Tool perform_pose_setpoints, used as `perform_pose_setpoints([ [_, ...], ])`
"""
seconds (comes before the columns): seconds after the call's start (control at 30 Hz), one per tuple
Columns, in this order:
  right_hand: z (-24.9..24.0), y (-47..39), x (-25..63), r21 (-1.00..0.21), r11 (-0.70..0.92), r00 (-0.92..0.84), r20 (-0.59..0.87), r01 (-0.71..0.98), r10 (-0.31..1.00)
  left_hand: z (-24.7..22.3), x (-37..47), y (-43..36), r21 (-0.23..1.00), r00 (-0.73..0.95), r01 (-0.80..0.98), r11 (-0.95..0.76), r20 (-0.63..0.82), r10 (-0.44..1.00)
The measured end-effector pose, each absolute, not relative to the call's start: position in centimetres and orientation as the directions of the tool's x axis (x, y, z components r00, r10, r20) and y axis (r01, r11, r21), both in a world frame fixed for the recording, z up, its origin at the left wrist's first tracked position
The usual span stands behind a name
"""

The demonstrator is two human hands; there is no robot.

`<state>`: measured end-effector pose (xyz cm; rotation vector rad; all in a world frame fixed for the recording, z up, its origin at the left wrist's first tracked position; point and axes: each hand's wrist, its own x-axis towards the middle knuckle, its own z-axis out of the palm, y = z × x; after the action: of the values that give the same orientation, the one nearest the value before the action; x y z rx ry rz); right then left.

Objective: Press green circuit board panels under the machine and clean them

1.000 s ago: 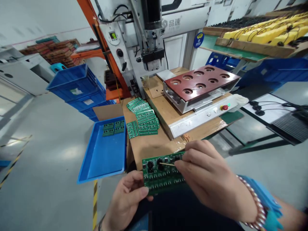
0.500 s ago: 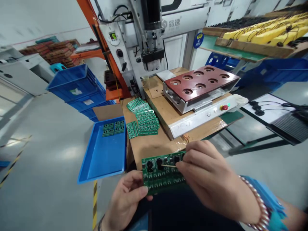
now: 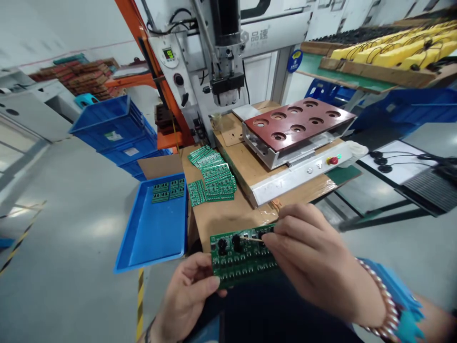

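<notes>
My left hand (image 3: 193, 290) grips the left end of a green circuit board (image 3: 243, 269), thumb on top and fingers beneath. Black round components stand along the board's upper part. My right hand (image 3: 310, 257) is closed over the board's right end and pinches a thin pale stick (image 3: 252, 239). The stick's tip is at the second black component (image 3: 236, 242) from the left. Part of the board's right side is hidden behind my right hand. Beyond it, more green boards (image 3: 216, 177) lie overlapping on the brown worktop (image 3: 235, 215).
A blue tray (image 3: 153, 233) with several small boards sits at the left, with stacked blue crates (image 3: 110, 128) behind. A machine head (image 3: 226, 83) hangs above the bench. The red fixture plate (image 3: 298, 121) and a panel with a red button (image 3: 333, 160) are at the right.
The stick's tip has moved slightly up on the second black component, and my right hand has shifted a little. My left hand and the board look unmoved.
</notes>
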<state>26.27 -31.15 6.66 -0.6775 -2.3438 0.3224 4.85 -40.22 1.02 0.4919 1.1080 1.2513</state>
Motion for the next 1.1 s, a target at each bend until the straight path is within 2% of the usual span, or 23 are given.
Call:
perform_pose_setpoints([
  [1.1,6.42,-31.40,26.36,-0.408,0.840,-0.651,0.535,0.359,0.538,0.49,4.59,-40.37,0.807,-0.072,-0.506,0.305,-0.391,0.917],
])
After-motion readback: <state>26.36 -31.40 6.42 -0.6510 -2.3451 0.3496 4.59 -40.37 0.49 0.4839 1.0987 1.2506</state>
